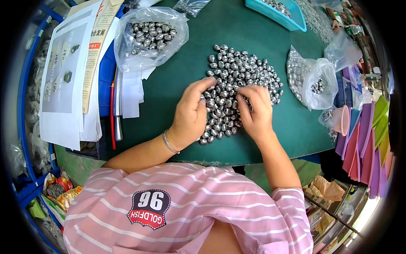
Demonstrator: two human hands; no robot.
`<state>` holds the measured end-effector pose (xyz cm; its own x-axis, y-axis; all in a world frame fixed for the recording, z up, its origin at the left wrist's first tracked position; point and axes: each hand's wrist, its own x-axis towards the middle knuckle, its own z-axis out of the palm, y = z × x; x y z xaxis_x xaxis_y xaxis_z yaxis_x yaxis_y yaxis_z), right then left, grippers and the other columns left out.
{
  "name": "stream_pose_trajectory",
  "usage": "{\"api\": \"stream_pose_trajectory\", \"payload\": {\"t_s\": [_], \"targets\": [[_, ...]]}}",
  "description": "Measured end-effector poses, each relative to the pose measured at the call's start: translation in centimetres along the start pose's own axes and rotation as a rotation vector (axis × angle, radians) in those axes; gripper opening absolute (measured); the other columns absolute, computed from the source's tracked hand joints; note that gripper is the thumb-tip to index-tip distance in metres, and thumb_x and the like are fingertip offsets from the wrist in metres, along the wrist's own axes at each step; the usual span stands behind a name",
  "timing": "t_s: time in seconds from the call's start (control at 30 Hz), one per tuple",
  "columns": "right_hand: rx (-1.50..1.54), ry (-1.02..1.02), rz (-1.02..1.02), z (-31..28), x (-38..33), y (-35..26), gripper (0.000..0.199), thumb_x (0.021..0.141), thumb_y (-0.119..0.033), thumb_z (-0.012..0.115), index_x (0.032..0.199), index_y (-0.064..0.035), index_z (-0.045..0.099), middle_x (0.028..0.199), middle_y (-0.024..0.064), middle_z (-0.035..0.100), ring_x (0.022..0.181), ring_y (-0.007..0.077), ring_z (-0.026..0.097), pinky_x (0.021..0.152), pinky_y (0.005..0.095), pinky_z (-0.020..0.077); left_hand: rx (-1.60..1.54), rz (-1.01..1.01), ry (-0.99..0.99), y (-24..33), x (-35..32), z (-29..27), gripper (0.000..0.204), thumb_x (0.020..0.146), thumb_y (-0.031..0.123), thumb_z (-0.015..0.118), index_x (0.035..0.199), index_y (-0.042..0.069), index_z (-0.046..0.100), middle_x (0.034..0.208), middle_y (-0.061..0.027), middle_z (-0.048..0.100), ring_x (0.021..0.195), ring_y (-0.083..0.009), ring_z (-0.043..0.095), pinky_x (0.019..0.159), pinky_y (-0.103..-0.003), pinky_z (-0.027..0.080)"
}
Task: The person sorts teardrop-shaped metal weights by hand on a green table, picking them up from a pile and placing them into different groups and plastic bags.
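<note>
A heap of small shiny silver oval metal beads (243, 70) lies on the green table (177, 63), spreading toward me in a narrower band. My left hand (192, 110) rests at the left edge of the heap. Its fingers reach forward apart from the thumb, cupped beside the beads, and no bead shows in its grasp. Over the middle of the heap, my right hand (257, 111) has its fingers bent, with thumb and forefinger tips close together. Whatever sits between those tips is hidden.
A clear plastic bag of similar beads (152, 36) stands at the left. Papers (67, 76), a red pen (112, 114) and a silver rod (118, 127) are beside it. Another bead bag (313, 78) lies right. At the far edge stands a turquoise tray (277, 17).
</note>
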<state>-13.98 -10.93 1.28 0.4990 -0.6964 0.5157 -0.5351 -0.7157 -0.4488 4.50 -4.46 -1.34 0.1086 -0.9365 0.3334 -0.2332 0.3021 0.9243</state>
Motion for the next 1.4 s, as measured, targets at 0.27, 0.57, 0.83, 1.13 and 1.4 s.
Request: {"api": "stream_pose_trajectory", "payload": {"t_s": [0.27, 0.57, 0.83, 1.13, 1.4], "targets": [[-0.092, -0.112, 0.100, 1.9, 2.3, -0.2, 0.011, 0.073, -0.007, 0.069, 0.083, -0.0079, 0.067, 0.085, 0.0031, 0.063, 0.083, 0.0248, 0.055, 0.073, 0.0370, 0.0422, -0.508, -0.326, 0.059, 0.9, 0.4, -0.6, 0.035, 0.095, 0.001, 0.045, 0.129, -0.004, 0.039, 0.113, -0.0148, 0.055, 0.087, -0.0152, 0.061, 0.071, -0.024, 0.052], [0.533, 0.029, 0.232, 0.9, -1.3, -3.9, 0.035, 0.070, 0.012, 0.066, 0.101, -0.0016, 0.057, 0.094, 0.0086, 0.058, 0.076, 0.0151, 0.058, 0.066, 0.0255, 0.0494, -0.219, -0.204, -0.035, 1.6, -0.1, 0.2, 0.013, 0.078, 0.000, 0.069, 0.090, 0.000, 0.067, 0.087, -0.0071, 0.063, 0.071, -0.0121, 0.059, 0.065, -0.023, 0.049], [1.023, 0.197, 0.478, 1.1, -4.3, -4.4, 0.040, 0.075, 0.016, 0.066, 0.108, -0.0004, 0.050, 0.102, 0.0094, 0.058, 0.092, 0.0150, 0.060, 0.080, 0.0273, 0.0506, -0.182, -0.110, -0.169, 1.7, -0.2, 0.1, 0.014, 0.076, -0.002, 0.070, 0.089, 0.000, 0.067, 0.088, -0.0085, 0.065, 0.073, -0.0150, 0.062, 0.065, -0.025, 0.050], [0.553, 0.097, 0.199, -0.4, -3.9, -3.4, 0.022, 0.069, 0.009, 0.072, 0.088, -0.0009, 0.063, 0.091, 0.0110, 0.063, 0.081, 0.0195, 0.062, 0.073, 0.0285, 0.0504, -0.135, -0.041, -0.199, 1.7, -0.3, 0.1, 0.013, 0.074, -0.004, 0.071, 0.086, 0.000, 0.066, 0.085, -0.0087, 0.065, 0.072, -0.0149, 0.062, 0.062, -0.025, 0.049], [-0.516, 0.568, 0.346, -10.1, -0.9, 7.8, 0.014, 0.082, -0.003, 0.065, 0.095, -0.0024, 0.066, 0.089, 0.0071, 0.064, 0.081, 0.0210, 0.059, 0.073, 0.0298, 0.0466, -0.233, -0.154, -0.013, 1.7, -0.3, 0.2, 0.011, 0.079, 0.000, 0.070, 0.088, 0.001, 0.065, 0.082, -0.0034, 0.061, 0.064, -0.0065, 0.053, 0.057, -0.019, 0.043]]}}
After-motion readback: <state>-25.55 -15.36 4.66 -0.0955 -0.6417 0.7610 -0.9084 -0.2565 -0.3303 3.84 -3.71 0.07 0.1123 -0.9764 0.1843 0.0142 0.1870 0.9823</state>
